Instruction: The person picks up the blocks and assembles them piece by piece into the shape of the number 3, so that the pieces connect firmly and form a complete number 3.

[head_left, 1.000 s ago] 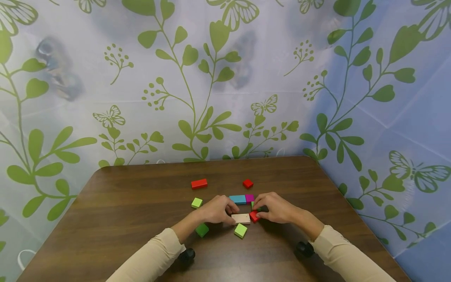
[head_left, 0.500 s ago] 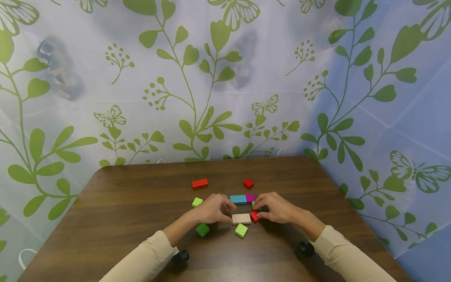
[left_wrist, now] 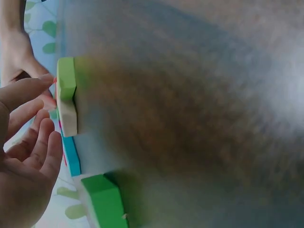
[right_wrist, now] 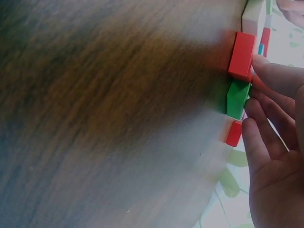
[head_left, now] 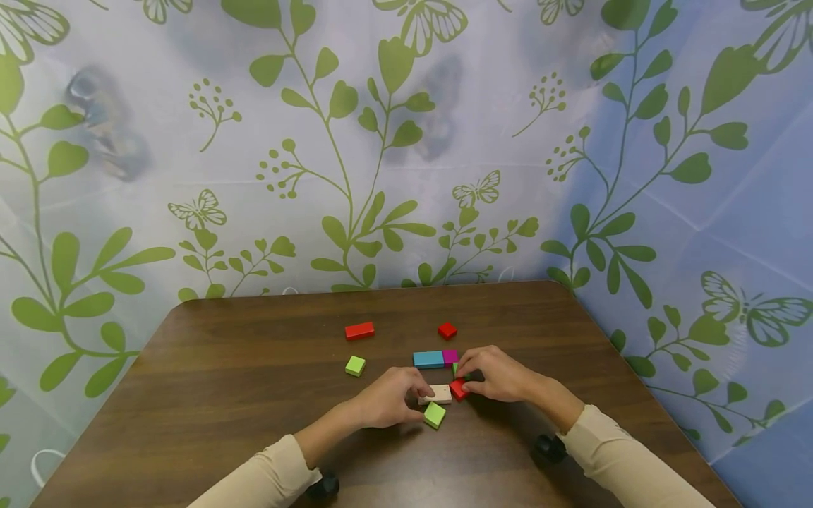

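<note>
My right hand (head_left: 498, 374) pinches a red block (head_left: 458, 389), thumb on its near side, with the fingertips at a green block (right_wrist: 238, 99) right behind it. The red block stands at the right end of a pale wooden block (head_left: 440, 395). My left hand (head_left: 386, 400) hovers with parted, loosely bent fingers; its index finger overlaps the pale block, and its thumb is beside a light green block (head_left: 435, 415). Nothing shows between its fingers. A darker green block (left_wrist: 105, 202) appears in the left wrist view but is hidden by the left hand in the head view.
Behind the pale block, a blue block (head_left: 428, 360) and a purple block (head_left: 449, 357) sit end to end. Farther back lie a long red block (head_left: 359, 331) and a small red one (head_left: 447, 330). Another light green block (head_left: 355, 365) is at left on the brown table (head_left: 254, 381).
My left hand first draws back from the pale block, then moves toward me to the near light green block, covering the darker green block. My right hand stays in place.
</note>
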Action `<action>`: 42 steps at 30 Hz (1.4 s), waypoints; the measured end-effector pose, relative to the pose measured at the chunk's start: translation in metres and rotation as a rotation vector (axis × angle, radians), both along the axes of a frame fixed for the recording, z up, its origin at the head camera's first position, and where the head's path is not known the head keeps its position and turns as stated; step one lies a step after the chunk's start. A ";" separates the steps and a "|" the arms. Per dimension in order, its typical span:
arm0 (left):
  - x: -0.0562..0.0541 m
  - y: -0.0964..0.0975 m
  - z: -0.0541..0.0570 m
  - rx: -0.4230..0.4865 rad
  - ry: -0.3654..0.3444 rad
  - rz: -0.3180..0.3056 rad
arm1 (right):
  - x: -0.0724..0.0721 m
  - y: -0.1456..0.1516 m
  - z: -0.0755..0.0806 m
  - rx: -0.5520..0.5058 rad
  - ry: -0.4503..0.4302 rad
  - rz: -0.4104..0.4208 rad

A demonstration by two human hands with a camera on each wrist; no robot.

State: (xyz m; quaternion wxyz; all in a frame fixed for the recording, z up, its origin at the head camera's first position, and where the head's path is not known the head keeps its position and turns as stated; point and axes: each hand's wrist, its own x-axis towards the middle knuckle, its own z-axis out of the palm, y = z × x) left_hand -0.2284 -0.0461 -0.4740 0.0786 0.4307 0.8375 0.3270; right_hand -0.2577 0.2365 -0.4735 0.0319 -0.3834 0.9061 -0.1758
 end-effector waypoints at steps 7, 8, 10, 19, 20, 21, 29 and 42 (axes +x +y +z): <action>0.006 0.008 -0.004 -0.070 0.008 0.011 | 0.000 0.000 0.000 -0.010 0.007 0.009; 0.006 0.009 -0.005 -0.076 0.013 0.011 | 0.000 0.000 0.000 -0.012 0.008 0.011; 0.007 0.010 -0.006 -0.082 0.023 0.013 | 0.001 -0.001 -0.001 -0.016 0.011 0.015; 0.007 0.010 -0.013 -0.079 0.048 0.016 | 0.001 -0.002 -0.001 -0.017 0.013 0.010; 0.007 0.010 -0.013 -0.074 0.044 0.014 | 0.001 -0.002 -0.001 -0.018 0.014 0.011; 0.007 0.011 -0.013 -0.070 0.041 0.011 | 0.001 -0.001 -0.001 -0.019 0.012 0.010; 0.008 0.010 -0.012 -0.075 0.029 -0.013 | 0.002 -0.001 -0.001 -0.020 0.004 0.007; 0.008 0.007 -0.005 -0.072 0.027 -0.006 | 0.002 -0.001 0.002 -0.016 0.003 0.004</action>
